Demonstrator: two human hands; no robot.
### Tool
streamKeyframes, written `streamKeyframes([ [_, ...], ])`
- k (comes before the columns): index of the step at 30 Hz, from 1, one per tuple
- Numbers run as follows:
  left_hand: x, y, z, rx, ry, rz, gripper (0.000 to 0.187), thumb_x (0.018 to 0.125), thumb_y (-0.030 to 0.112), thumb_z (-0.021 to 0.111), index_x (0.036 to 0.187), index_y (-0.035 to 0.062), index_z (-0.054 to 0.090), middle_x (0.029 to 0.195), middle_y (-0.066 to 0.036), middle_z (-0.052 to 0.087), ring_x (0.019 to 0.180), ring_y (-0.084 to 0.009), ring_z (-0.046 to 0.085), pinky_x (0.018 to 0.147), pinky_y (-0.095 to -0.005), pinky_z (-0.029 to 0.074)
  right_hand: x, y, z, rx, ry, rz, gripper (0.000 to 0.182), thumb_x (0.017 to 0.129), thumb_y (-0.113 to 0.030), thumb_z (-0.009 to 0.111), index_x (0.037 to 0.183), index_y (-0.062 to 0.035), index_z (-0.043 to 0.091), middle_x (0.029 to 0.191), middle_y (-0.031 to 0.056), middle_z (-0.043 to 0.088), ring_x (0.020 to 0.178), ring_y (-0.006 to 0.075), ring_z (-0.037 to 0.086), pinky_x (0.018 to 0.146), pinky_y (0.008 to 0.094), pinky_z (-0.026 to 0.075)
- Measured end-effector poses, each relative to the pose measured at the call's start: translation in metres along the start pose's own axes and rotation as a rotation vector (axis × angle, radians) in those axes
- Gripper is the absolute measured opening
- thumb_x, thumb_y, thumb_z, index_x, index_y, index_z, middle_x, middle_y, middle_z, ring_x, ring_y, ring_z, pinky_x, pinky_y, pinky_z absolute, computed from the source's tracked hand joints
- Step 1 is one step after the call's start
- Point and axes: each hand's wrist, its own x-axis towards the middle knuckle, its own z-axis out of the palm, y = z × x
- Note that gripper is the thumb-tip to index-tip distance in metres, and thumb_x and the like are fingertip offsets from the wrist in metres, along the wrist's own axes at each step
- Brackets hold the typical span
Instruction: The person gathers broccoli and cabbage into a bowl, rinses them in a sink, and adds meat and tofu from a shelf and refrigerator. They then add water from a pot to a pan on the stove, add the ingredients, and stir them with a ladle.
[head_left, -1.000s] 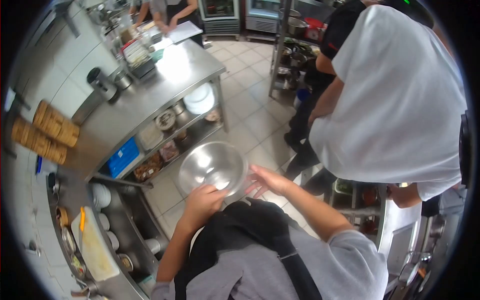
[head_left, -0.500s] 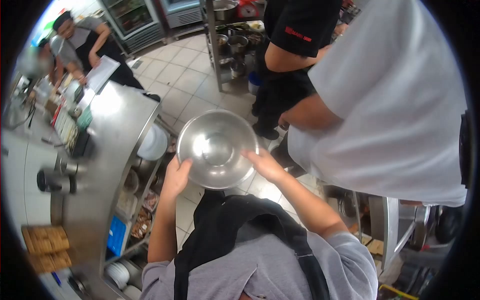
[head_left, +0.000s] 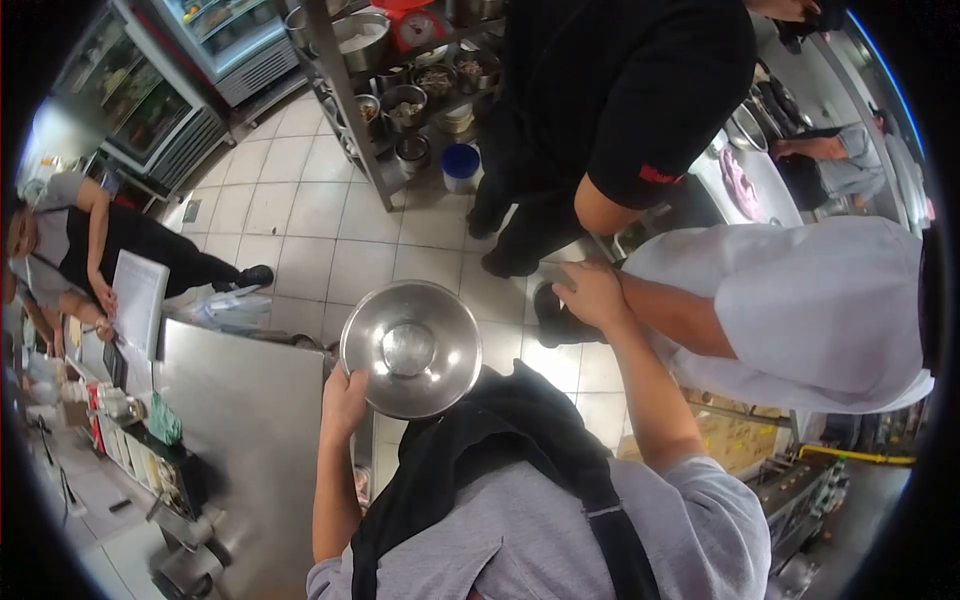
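A wide stainless steel mixing bowl is held in front of my body, its inside facing up at me. My left hand grips the bowl's left rim, thumb over the edge and fingers hidden beneath. Off to the right of the bowl, my right hand is away from the rim with thumb and fingers apart. It lies at the bare forearm of a person in white and seems to touch it; their hand is mostly hidden behind mine.
A steel counter runs along my left. A person with a white tray or pad stands beyond it. A shelf rack with pots and a red scale is ahead. A person in black stands ahead right.
My right hand has let go of the bowl and moved right to the person in white. The left hand still holds the bowl, now lower and slightly left. My view has turned.
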Motion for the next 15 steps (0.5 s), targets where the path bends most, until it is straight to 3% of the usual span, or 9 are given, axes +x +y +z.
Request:
streamKeyframes([
  [15, 0.067, 0.0, 0.0, 0.009, -0.171, 0.073, 0.037, 0.088, 0.016, 0.048, 0.118, -0.0047, 0.057, 0.107, -0.018, 0.065, 0.101, -0.0254, 0.061, 0.09, -0.0346, 0.045, -0.015, 0.008, 0.006, 0.016, 0.056, 0.274, 0.034, 0.08, -0.032, 0.065, 0.099, -0.0036, 0.067, 0.101, 0.0189, 0.067, 0.101, 0.035, 0.061, 0.093, 0.0459, 0.044],
])
